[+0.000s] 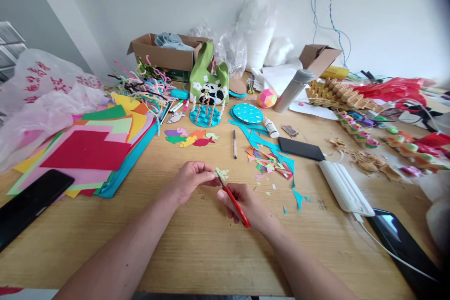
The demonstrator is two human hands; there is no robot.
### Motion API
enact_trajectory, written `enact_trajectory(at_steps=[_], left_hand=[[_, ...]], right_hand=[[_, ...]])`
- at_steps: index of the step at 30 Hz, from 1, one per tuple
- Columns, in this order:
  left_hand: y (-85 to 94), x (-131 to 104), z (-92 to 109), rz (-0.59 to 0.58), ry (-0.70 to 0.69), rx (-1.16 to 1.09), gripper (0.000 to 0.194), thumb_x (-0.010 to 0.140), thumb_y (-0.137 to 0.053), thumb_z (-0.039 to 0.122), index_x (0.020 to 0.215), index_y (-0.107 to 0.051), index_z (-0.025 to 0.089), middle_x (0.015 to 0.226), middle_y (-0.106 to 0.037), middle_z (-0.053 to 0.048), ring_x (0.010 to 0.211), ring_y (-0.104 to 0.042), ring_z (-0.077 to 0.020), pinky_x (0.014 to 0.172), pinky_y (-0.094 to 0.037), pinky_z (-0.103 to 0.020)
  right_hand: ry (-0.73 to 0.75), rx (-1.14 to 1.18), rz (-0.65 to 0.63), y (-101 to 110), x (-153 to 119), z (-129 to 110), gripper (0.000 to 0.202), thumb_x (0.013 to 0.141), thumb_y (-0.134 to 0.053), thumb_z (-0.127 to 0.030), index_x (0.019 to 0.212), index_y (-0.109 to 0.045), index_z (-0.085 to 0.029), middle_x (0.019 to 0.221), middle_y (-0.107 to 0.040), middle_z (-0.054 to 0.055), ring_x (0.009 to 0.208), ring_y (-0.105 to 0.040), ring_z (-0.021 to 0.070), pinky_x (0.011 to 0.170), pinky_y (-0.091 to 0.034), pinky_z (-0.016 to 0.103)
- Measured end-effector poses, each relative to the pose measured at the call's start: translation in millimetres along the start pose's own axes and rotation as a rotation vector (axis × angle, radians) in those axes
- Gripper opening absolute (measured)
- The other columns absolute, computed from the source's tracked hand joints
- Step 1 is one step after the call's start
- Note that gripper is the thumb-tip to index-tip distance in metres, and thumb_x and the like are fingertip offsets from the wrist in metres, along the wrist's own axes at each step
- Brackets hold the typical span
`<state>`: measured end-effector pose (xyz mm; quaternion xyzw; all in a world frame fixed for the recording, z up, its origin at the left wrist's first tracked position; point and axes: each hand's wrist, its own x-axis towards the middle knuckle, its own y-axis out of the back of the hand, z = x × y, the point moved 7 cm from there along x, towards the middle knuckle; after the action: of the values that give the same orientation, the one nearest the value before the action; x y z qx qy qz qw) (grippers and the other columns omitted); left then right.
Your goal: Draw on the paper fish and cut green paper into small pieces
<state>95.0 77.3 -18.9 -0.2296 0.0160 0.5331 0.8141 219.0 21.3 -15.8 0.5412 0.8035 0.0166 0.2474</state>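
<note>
Red-handled scissors [236, 205] are gripped in my right hand [242, 201], their blades pointing up and left. The tips reach the pinched fingers of my left hand [195, 179]; whatever lies between those fingers is too small to make out. Just beyond the blades is a small heap of pale green paper bits [222, 173]. Colourful paper fish [190, 138] overlap on the table farther off, with a grey fish [176, 117] behind them. A pen [235, 144] lies beyond my hands, and mixed paper scraps [269, 161] are scattered to its right.
Coloured sheets [84, 150] and a black phone [35, 204] are at left. Blue discs [248, 113], a glue bottle [271, 128] and a grey flask [293, 90] stand farther back. At right are a white power bank [346, 187] with a cable and another phone [401, 243].
</note>
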Motion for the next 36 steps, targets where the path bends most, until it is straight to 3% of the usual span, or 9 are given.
enact_trajectory(at_steps=[29, 36], left_hand=[[1.9, -1.5, 6.6, 0.024, 0.001, -0.026, 0.024, 0.060, -0.079, 0.031, 0.068, -0.066, 0.012, 0.068, -0.072, -0.008, 0.066, -0.069, -0.0195, 0.074, -0.053, -0.034], [2.7, -0.3, 7.0, 0.028, -0.048, 0.062, 0.021, 0.063, -0.078, 0.030, 0.068, -0.067, 0.013, 0.066, -0.071, -0.005, 0.067, -0.069, -0.0183, 0.074, -0.054, -0.032]], right_hand=[[-0.037, 0.042, 0.019, 0.5, 1.4, 3.8, 0.055, 0.075, -0.055, -0.072, 0.064, -0.043, -0.020, 0.044, -0.051, -0.004, 0.034, -0.046, 0.0080, 0.033, -0.029, 0.018], [-0.049, 0.029, 0.015, -0.3, 0.7, 3.7, 0.053, 0.075, -0.056, -0.071, 0.065, -0.044, -0.020, 0.045, -0.051, -0.004, 0.034, -0.046, 0.0084, 0.033, -0.029, 0.018]])
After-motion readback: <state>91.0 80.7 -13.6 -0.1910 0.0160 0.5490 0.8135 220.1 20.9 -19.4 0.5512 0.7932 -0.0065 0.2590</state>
